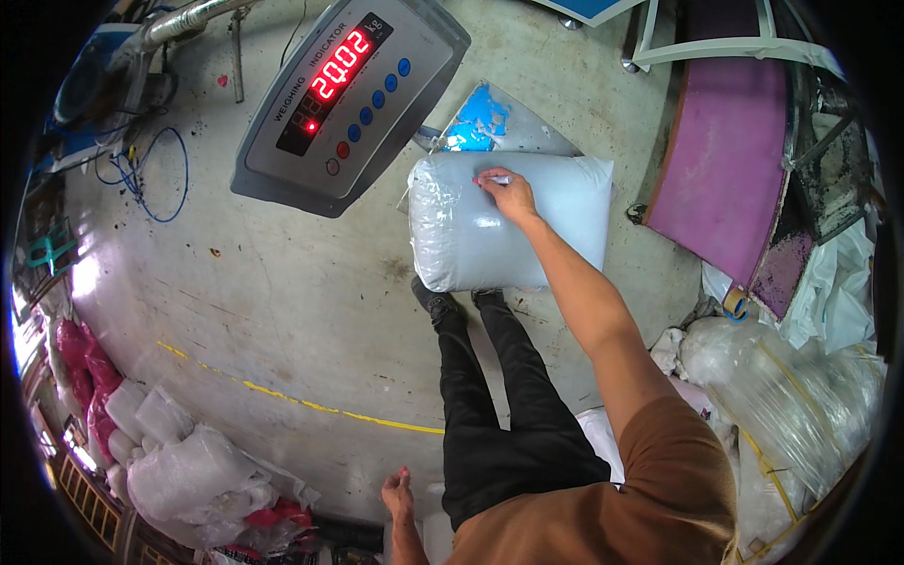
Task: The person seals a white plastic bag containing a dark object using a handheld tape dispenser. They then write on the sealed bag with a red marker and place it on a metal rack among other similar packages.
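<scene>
A plump white plastic bag [556, 221] lies on a metal scale platform [537, 137] whose blue coating is worn. My right hand [514, 198] is over the bag's upper part, fingers closed on a slim white marker [502, 180]. Its reddish tip end is at or very near the bag's surface; I cannot tell whether it touches. Low in the picture, beside my left thigh, my left hand [399, 490] is curled, with a tiny reddish bit at the fingertips, too small to name. Above left of the bag stands a grey weighing indicator [377, 132] with lit red digits.
A purple panel [720, 169] and a white metal frame [725, 52] stand at the right. Wrapped clear plastic bundles [791, 386] are piled at lower right, more white bags [202, 480] at lower left. A blue cable [185, 169] and a yellow line [311, 405] mark the concrete floor.
</scene>
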{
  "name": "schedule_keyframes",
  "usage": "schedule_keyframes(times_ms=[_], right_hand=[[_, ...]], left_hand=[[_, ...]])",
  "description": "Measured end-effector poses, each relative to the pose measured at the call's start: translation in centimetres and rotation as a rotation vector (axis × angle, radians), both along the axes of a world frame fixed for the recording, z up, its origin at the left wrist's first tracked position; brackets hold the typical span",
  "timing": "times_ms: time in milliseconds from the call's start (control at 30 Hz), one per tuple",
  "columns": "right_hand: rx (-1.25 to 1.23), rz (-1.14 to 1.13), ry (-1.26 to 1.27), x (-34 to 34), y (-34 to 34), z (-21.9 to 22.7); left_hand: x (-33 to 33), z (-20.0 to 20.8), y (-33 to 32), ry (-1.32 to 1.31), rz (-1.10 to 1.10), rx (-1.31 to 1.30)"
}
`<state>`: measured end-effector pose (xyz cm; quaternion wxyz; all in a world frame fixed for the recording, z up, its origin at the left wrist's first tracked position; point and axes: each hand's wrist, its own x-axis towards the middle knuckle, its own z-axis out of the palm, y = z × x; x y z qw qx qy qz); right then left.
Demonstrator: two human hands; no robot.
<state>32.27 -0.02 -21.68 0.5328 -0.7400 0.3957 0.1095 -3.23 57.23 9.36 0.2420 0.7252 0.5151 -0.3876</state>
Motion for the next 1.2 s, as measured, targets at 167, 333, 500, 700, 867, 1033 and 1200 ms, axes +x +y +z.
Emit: schedule_keyframes(times_ms=[167,333,500,700,867,1033,1200], right_hand=[[0.073,0.085,0.069,-1.5,0.6,1.8],[0.013,-0.063,-0.004,0.1,0.2,1.1],[0.002,-0.052,0.007,0.0,-0.1,-0.4],[0.015,-0.007,0.010,-0.5,0.1,0.6],[0.001,-0.083,0.050,-1.3,0.2,0.1],[0.001,-0.078,0.010,-1.8,0.4,-0.2],[0.005,-0.119,0.105,-0.9,-0.8,1.2]], left_hand=[[-1.2,-1.1,0.5,-0.022,-0.034,-0.018],[0.6,-0.7,-1.1,-0.046,0.045,-0.042],[0.4,-0.5,-0.4,-0.008,-0.030,-0.027],[0.0,-0.5,-0.6,-0.005,-0.003,-0.029],[0.0,-1.0,-0.7,-0.048,0.042,-0.077],[-0.4,-1.2,-0.2,-0.054,0.060,-0.092],[0.0,-0.8,-0.6,-0.053,0.063,-0.076]])
